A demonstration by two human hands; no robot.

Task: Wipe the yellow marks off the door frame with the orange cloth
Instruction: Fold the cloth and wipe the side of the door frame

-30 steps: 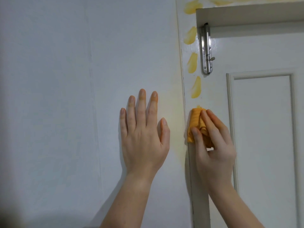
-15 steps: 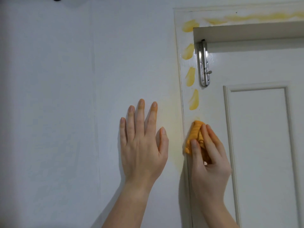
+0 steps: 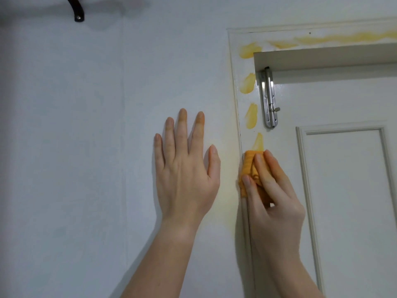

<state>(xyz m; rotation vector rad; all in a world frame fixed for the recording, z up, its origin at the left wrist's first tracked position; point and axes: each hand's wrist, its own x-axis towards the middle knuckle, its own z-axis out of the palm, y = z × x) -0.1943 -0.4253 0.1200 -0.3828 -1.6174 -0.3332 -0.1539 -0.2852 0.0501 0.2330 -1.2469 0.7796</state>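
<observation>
My right hand point(image 3: 274, 194) presses a folded orange cloth point(image 3: 249, 166) flat against the white door frame point(image 3: 235, 67), with fingers over the cloth. The cloth's top edge touches the bottom of the lowest yellow mark point(image 3: 258, 142). Above it on the frame's upright are more yellow marks point(image 3: 251, 115), and a long yellow streak point(image 3: 335, 38) runs along the frame's top piece. My left hand point(image 3: 184, 168) lies flat and spread on the wall left of the frame, holding nothing.
A metal slide bolt point(image 3: 269, 97) is fixed at the white door's point(image 3: 343, 190) top left corner, right beside the marks. A faint yellow tinge shows on the wall point(image 3: 86, 147) next to the frame. A dark hook point(image 3: 77, 9) hangs at the top left.
The view has tilted up, showing more of the frame's top. My right hand has slid the cloth up the frame until it meets the lowest yellow mark. My left hand stays flat on the wall.
</observation>
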